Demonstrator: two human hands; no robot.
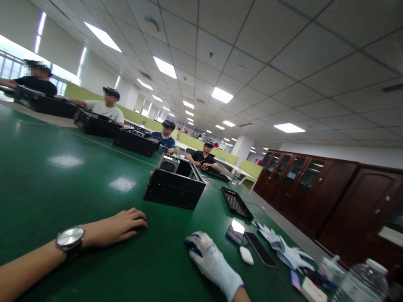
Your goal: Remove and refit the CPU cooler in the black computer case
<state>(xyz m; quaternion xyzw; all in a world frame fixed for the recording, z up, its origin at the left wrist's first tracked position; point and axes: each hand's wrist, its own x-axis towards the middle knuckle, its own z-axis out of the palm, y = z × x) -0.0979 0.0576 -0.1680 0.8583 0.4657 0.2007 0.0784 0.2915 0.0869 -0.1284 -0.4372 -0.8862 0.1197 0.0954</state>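
My left hand (116, 226), bare and with a round silver watch (71, 238) at the wrist, lies palm down on the green tabletop (94, 268). Its fingers are stretched out and hold nothing. A white work glove with blue fingertips covers my right hand (206, 253), which rests on the table with its fingers loosely bent. Nothing shows in its grasp, though the palm side is hidden. Beyond both hands stands a black computer case (174, 186), its top open, apart from them. A white rounded case (246, 255) lies just right of my right hand.
Right of my gloved hand lie a phone (260, 249), a shiny flat object (235, 231), a pair of gloves (285, 247) and a plastic bottle (362, 281). A black grille panel (236, 202) lies behind. Several people sit at more black cases (137, 141) along the table.
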